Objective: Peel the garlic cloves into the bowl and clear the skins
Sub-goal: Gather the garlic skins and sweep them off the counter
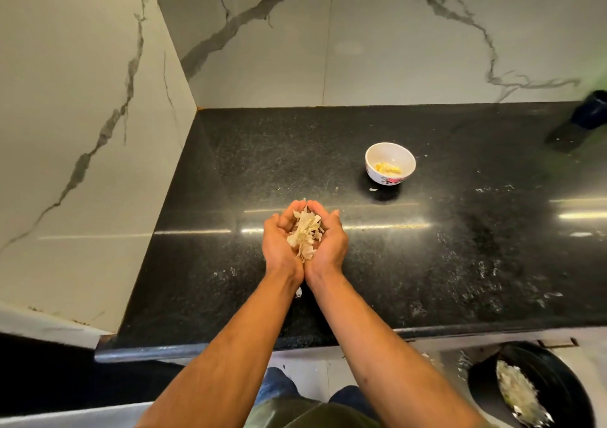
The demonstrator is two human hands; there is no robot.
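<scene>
My left hand point(280, 240) and my right hand point(330, 242) are pressed side by side, palms up, cupped above the black counter point(427, 257). A heap of pale garlic skins point(305, 232) lies in the hollow between them. A small white bowl point(372, 161) with a red flower pattern stands on the counter farther back and to the right. Peeled yellowish garlic cloves point(388, 168) lie in its bottom. A loose skin flake point(298, 292) lies on the counter under my wrists, another small flake point(373, 189) in front of the bowl.
Marble walls close the counter at the back and left. A dark object point(589, 109) stands at the far right of the counter. Below the counter's front edge at the lower right sits a black bin point(558, 378) holding white scraps.
</scene>
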